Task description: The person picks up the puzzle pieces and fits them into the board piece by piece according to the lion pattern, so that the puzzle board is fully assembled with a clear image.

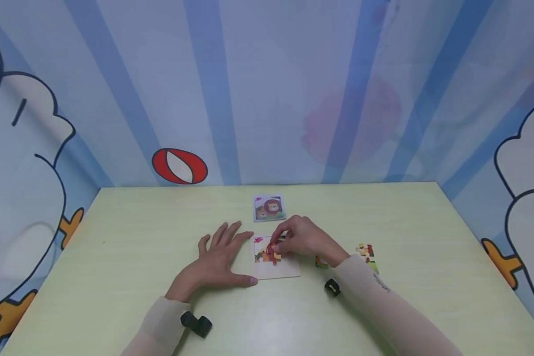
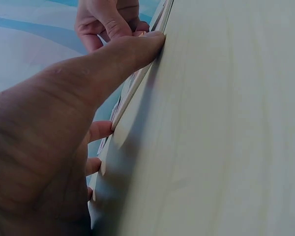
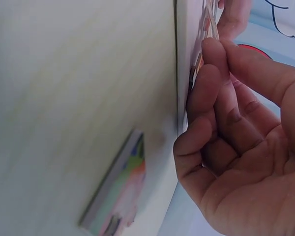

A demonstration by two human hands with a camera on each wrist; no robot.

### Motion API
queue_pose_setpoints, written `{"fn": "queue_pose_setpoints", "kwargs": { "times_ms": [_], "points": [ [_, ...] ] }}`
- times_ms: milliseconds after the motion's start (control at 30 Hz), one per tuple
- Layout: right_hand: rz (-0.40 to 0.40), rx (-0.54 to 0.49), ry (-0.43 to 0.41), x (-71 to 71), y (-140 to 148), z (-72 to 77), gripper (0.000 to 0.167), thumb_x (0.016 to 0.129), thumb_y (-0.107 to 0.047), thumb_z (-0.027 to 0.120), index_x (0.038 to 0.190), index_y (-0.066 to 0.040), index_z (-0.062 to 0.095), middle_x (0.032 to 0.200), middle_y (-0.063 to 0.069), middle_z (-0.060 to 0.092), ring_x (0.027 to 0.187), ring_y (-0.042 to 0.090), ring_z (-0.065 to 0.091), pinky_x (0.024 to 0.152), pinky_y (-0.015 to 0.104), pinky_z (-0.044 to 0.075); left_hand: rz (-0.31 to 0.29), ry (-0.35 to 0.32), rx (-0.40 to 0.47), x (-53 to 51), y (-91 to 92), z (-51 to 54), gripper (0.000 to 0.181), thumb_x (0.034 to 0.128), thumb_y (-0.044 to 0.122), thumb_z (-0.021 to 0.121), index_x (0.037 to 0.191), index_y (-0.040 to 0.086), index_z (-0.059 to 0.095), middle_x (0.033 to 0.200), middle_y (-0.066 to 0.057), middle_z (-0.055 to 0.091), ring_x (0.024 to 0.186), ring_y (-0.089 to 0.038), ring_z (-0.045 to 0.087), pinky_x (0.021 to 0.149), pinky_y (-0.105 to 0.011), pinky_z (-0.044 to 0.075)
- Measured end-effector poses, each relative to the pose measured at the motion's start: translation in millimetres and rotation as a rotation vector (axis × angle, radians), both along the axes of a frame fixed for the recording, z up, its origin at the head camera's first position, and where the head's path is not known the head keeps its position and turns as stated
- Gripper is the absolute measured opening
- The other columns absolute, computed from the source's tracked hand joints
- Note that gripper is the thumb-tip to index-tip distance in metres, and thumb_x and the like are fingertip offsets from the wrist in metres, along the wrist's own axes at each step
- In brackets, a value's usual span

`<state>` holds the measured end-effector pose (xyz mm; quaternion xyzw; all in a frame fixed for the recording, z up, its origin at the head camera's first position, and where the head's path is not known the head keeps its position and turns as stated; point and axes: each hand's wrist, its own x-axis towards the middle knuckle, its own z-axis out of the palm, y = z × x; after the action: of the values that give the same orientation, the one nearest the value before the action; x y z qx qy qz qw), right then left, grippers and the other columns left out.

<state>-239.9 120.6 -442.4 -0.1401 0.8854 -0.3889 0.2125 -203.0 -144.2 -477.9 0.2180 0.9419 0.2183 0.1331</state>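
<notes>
A square puzzle board (image 1: 276,271), its upper part filled with coloured pieces (image 1: 262,252), lies before the person. The left hand (image 1: 217,264) is spread flat at the board's left side, its thumb at the lower left corner and forefinger near the upper left one; in the left wrist view the thumb touches the board's edge. Over the board's upper right part, the right hand (image 1: 304,241) pinches a thin puzzle piece (image 3: 212,20) between thumb and forefinger. The piece's picture is mostly hidden by the fingers.
Behind the board lies a picture card (image 1: 269,208) with a lion. Loose puzzle pieces (image 1: 367,254) lie to the right, one (image 1: 321,262) partly behind the right wrist. A printed cloth (image 1: 267,99) stands along the table's back edge.
</notes>
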Motion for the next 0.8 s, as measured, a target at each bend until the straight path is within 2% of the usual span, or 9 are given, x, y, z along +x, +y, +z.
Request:
{"fn": "queue_pose_setpoints", "kwargs": {
  "times_ms": [167, 467, 800],
  "points": [
    [-0.007, 0.027, 0.007, -0.6, -3.9, -0.2, 0.006, 0.092, -0.016, 0.084, 0.096, -0.02, 0.084, 0.081, -0.001, 0.072, 0.072, 0.016, 0.054, 0.065, 0.028, 0.044, 0.0, -0.002, 0.004, 0.0, 0.4, 1.3, 0.106, 0.0798, 0.066, 0.083, 0.167, 0.028, 0.036, 0.183, -0.01, 0.012, 0.169, -0.044, 0.002, 0.125, -0.081, 0.004],
    [-0.007, 0.073, 0.048, -0.7, -8.5, -4.3, 0.005, 0.092, -0.016, 0.083, 0.095, -0.021, 0.081, 0.079, 0.0, 0.069, 0.071, 0.016, 0.053, 0.064, 0.028, 0.043, 0.0, 0.002, 0.003, -0.2, 0.0, 1.4, 0.106, 0.0801, 0.065, 0.083, 0.167, 0.027, 0.036, 0.183, -0.01, 0.012, 0.169, -0.044, 0.002, 0.125, -0.081, 0.005],
    [0.009, 0.144, 0.087, -0.3, -12.4, -4.7, 0.006, 0.093, -0.016, 0.083, 0.097, -0.017, 0.078, 0.07, 0.001, 0.064, 0.064, 0.015, 0.05, 0.059, 0.026, 0.039, 0.001, 0.004, -0.008, -1.0, 0.7, -0.4, 0.106, 0.0795, 0.066, 0.083, 0.167, 0.028, 0.036, 0.183, -0.01, 0.013, 0.169, -0.044, 0.003, 0.125, -0.081, 0.005]
  ]
}}
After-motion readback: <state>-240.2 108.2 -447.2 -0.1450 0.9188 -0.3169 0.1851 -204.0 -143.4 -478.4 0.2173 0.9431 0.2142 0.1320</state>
